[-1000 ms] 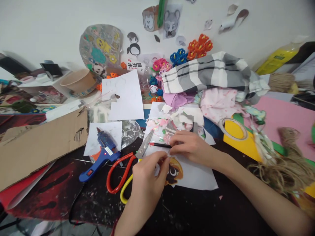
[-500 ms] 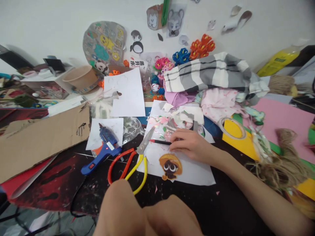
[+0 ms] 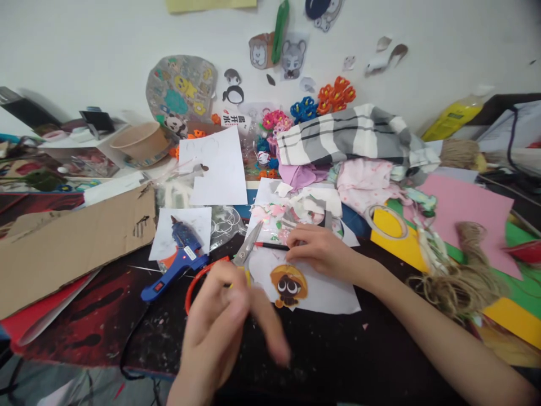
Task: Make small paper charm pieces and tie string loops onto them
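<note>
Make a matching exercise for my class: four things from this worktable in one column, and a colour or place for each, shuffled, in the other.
1. glue gun
2. tape roll
3. pen
4. scissors

A. red-ended, by the right hand
B. partly hidden behind the left hand
C. blue
D. on yellow paper

Pairs: 1-C, 2-D, 3-A, 4-B

Near the centre we see metal scissor blades (image 3: 248,245) and a paper cut-out (image 3: 289,286); left of centre, a smooth plastic glue gun (image 3: 182,263); far left, matt cardboard (image 3: 80,239); lower right, rough, fibrous twine (image 3: 459,290).
</note>
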`<move>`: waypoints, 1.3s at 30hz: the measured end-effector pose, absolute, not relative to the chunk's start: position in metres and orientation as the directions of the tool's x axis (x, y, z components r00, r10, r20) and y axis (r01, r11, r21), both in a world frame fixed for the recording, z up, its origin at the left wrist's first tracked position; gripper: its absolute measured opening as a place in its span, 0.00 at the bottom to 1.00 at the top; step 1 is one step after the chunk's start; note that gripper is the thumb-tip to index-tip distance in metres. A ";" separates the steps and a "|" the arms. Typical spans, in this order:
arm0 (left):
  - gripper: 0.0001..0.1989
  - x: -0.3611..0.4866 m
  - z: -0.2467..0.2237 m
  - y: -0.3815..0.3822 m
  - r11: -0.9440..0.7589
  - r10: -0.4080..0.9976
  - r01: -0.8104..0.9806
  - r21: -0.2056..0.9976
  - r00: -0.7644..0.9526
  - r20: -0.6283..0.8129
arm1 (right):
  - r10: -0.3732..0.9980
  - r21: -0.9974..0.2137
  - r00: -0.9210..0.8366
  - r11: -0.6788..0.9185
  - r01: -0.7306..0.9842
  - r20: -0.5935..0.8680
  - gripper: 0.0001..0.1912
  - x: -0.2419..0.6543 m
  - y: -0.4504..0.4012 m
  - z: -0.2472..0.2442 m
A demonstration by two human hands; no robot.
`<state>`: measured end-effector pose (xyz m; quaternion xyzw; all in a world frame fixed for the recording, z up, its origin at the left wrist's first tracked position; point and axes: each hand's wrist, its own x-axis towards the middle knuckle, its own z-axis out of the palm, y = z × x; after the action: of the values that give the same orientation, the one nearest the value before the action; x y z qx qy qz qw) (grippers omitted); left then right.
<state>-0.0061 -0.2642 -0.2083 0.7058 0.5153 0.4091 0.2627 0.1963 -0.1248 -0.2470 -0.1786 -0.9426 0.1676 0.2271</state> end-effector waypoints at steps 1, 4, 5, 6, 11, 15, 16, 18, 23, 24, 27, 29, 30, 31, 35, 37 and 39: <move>0.11 -0.007 -0.209 -0.256 -0.320 0.946 0.504 0.802 0.119 0.303 | 0.405 -0.387 -0.834 0.886 0.256 0.374 0.15 0.196 -0.125 -0.247; 0.04 -0.008 -0.217 -0.236 -0.400 0.912 0.654 0.643 0.212 0.351 | 0.393 -0.368 -0.827 0.897 0.247 0.403 0.14 0.196 -0.126 -0.248; 0.04 -0.008 -0.221 -0.232 -0.438 0.893 0.707 0.555 0.269 0.362 | 0.391 -0.365 -0.823 0.898 0.244 0.412 0.14 0.195 -0.126 -0.249; 0.04 -0.008 -0.225 -0.227 -0.457 0.882 0.741 0.491 0.308 0.356 | 0.391 -0.365 -0.820 0.899 0.242 0.418 0.14 0.195 -0.126 -0.249; 0.06 -0.011 -0.230 -0.211 -0.501 0.849 0.802 0.326 0.384 0.363 | 0.398 -0.374 -0.810 0.896 0.241 0.430 0.12 0.194 -0.126 -0.253; 0.06 -0.017 -0.227 -0.197 -0.502 0.855 0.778 0.377 0.382 0.350 | 0.393 -0.369 -0.802 0.900 0.233 0.450 0.13 0.195 -0.127 -0.255; 0.06 -0.018 -0.227 -0.194 -0.506 0.856 0.765 0.399 0.385 0.346 | 0.389 -0.363 -0.805 0.902 0.234 0.448 0.13 0.195 -0.127 -0.255; 0.07 -0.019 -0.228 -0.190 -0.507 0.857 0.751 0.423 0.388 0.338 | 0.381 -0.347 -0.810 0.908 0.235 0.446 0.14 0.195 -0.127 -0.255; 0.08 -0.025 -0.224 -0.194 -0.617 0.787 0.702 0.355 0.550 0.280 | 0.387 -0.317 -0.809 0.911 0.262 0.443 0.13 0.197 -0.126 -0.254; 0.08 -0.026 -0.223 -0.196 -0.658 0.753 0.683 0.317 0.603 0.264 | 0.389 -0.314 -0.809 0.911 0.268 0.440 0.13 0.198 -0.125 -0.254; 0.10 -0.027 -0.220 -0.198 -0.739 0.673 0.645 0.194 0.699 0.241 | 0.389 -0.317 -0.810 0.910 0.266 0.438 0.12 0.199 -0.123 -0.254; 0.10 -0.027 -0.220 -0.196 -0.753 0.655 0.641 0.146 0.713 0.249 | 0.394 -0.323 -0.805 0.908 0.267 0.444 0.12 0.201 -0.121 -0.254; 0.10 -0.026 -0.220 -0.194 -0.756 0.652 0.638 0.143 0.716 0.249 | 0.400 -0.323 -0.799 0.906 0.273 0.449 0.12 0.201 -0.120 -0.254; 0.10 -0.026 -0.220 -0.192 -0.760 0.648 0.633 0.148 0.720 0.247 | 0.406 -0.321 -0.793 0.905 0.280 0.454 0.12 0.202 -0.119 -0.254; 0.10 -0.023 -0.223 -0.185 -0.750 0.661 0.626 0.213 0.707 0.252 | 0.413 -0.291 -0.781 0.907 0.305 0.469 0.12 0.203 -0.119 -0.253; 0.10 -0.021 -0.226 -0.184 -0.704 0.709 0.661 0.259 0.643 0.288 | 0.413 -0.286 -0.783 0.907 0.309 0.466 0.13 0.203 -0.119 -0.254; 0.09 -0.019 -0.229 -0.184 -0.646 0.763 0.697 0.312 0.569 0.307 | 0.415 -0.291 -0.787 0.906 0.309 0.457 0.13 0.202 -0.120 -0.254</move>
<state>-0.0186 -0.1836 -0.2290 0.8823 0.4136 0.2108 0.0781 0.2022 -0.1198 -0.2542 -0.1926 -0.9398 0.1007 0.2637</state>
